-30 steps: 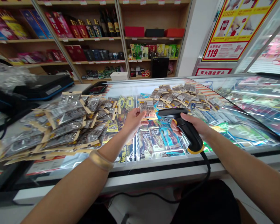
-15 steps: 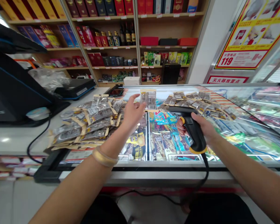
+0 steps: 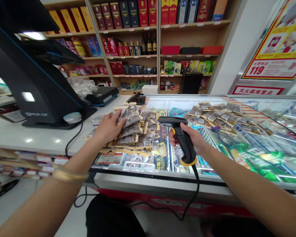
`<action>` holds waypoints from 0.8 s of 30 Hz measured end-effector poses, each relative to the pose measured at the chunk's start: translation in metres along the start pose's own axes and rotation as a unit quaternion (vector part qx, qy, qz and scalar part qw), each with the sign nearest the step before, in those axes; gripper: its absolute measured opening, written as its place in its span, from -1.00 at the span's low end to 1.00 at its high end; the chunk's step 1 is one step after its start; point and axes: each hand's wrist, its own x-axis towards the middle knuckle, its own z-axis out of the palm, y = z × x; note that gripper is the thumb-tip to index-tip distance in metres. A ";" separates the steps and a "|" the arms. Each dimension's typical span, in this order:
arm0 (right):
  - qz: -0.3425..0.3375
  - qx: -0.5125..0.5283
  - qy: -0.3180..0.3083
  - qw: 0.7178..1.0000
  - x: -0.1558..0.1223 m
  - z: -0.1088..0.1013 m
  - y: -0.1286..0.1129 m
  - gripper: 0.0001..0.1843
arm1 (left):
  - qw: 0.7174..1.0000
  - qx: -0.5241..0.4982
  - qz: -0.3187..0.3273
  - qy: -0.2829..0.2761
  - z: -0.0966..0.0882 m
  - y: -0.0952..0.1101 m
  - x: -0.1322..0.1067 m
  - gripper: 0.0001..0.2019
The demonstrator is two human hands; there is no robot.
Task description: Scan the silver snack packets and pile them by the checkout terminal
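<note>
My right hand (image 3: 187, 135) is wrapped round a black-and-yellow barcode scanner (image 3: 181, 138), its head pointing left and its cord hanging down. At the left, my left hand (image 3: 110, 127) rests with fingers apart on a heap of clear snack packets (image 3: 130, 131) with tan edges. Whether its fingertips grip one of the packets is hard to see. A second, flatter spread of the same packets (image 3: 224, 115) lies on the glass to the right, beyond the scanner.
Under both heaps is a glass-topped freezer (image 3: 148, 179) holding bagged goods. A black checkout terminal (image 3: 44, 89) and a black scale (image 3: 102, 94) stand on the white counter (image 3: 49, 140) at the left. A small round tub (image 3: 72, 118) sits by the terminal. Shelves line the back.
My left hand has moved left and down onto the heap, away from a packet beside its fingers in mid-air over the freezer. The view has swung left; the scanner stays in my right hand.
</note>
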 end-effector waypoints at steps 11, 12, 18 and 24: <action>0.003 0.024 0.013 1.000 -0.008 -0.012 0.007 -0.55 | 0.994 0.010 -0.049 -0.094 0.009 0.019 0.033 -0.29; 0.003 0.026 0.013 1.000 -0.008 -0.013 0.007 -0.55 | 0.994 0.008 -0.057 -0.098 0.008 0.021 0.036 -0.27; 0.001 0.048 0.025 0.999 -0.012 -0.019 0.005 -0.52 | 0.992 0.008 -0.087 -0.096 0.000 0.032 0.042 -0.23; -0.039 0.047 0.052 0.997 -0.036 -0.046 -0.016 -0.53 | 0.998 -0.011 -0.056 -0.028 -0.021 0.048 0.037 -0.28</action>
